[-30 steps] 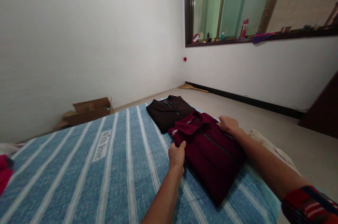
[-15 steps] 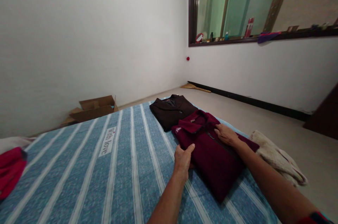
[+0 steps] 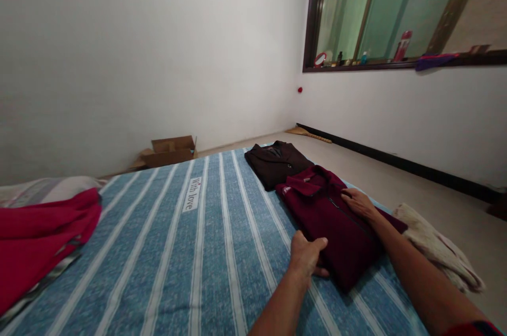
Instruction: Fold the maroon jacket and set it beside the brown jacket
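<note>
A folded maroon zip-up jacket (image 3: 340, 241) with a collar lies on the bed, its collar end overlapping the lower edge of a folded dark brown garment (image 3: 277, 161). My left hand (image 3: 304, 257) is at the jacket's near left edge. Its thumb is stretched out against the cloth, apart from the fingers, which show lower down by the edge. On the right part of the jacket, beside the zip, rests my right hand (image 3: 359, 204) with its fingers laid over the fabric.
A blue striped bedspread (image 3: 214, 230) covers the bed. Red cloth (image 3: 43, 235) lies at the left, and a beige cloth (image 3: 435, 246) at the right edge. Beyond are an open cardboard box (image 3: 170, 154), a broom (image 3: 311, 133) on the floor and a window sill holding several small items.
The view has turned left, showing more of the red cloth. My left hand has slid down the jacket's edge toward me, and more of its fingers show. My right hand stays on the jacket.
</note>
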Action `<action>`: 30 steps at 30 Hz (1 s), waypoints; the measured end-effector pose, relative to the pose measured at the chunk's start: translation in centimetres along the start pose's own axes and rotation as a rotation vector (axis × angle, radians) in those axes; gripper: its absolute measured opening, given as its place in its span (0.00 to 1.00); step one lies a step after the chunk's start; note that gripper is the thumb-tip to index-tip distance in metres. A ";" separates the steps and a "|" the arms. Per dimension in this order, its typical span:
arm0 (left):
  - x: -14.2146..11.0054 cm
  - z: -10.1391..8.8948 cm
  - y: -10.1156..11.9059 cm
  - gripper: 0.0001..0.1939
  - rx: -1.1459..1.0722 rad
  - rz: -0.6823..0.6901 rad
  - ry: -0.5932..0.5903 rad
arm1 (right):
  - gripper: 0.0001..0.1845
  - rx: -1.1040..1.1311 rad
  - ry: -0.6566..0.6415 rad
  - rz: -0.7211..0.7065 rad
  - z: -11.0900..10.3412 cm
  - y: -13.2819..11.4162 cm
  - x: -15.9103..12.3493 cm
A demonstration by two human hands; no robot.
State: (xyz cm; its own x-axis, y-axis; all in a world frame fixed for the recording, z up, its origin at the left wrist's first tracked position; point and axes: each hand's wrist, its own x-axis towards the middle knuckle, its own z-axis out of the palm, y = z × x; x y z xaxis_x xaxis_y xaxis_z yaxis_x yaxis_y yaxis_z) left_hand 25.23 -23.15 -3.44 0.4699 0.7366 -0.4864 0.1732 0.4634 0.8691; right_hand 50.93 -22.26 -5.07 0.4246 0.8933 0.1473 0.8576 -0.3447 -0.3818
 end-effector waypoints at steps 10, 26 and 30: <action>0.3 0.6 -0.6 0.16 0.039 0.010 0.040 | 0.21 -0.043 0.015 0.021 0.5 0.4 -0.2; -3.3 2.7 -4.0 0.22 -0.009 -0.147 -0.033 | 0.18 -0.108 -0.064 -0.009 -0.1 -0.8 -0.4; -5.0 1.7 -4.4 0.15 0.103 -0.193 -0.123 | 0.16 -0.127 -0.065 0.016 -0.9 -1.8 -0.8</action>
State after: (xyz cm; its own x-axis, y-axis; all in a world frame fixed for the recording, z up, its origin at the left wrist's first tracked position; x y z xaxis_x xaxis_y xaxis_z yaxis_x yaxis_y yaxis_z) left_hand 23.62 -29.66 -4.68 0.5204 0.5709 -0.6350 0.3542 0.5324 0.7689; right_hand 49.36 -22.63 -3.65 0.4227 0.9026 0.0812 0.8822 -0.3894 -0.2648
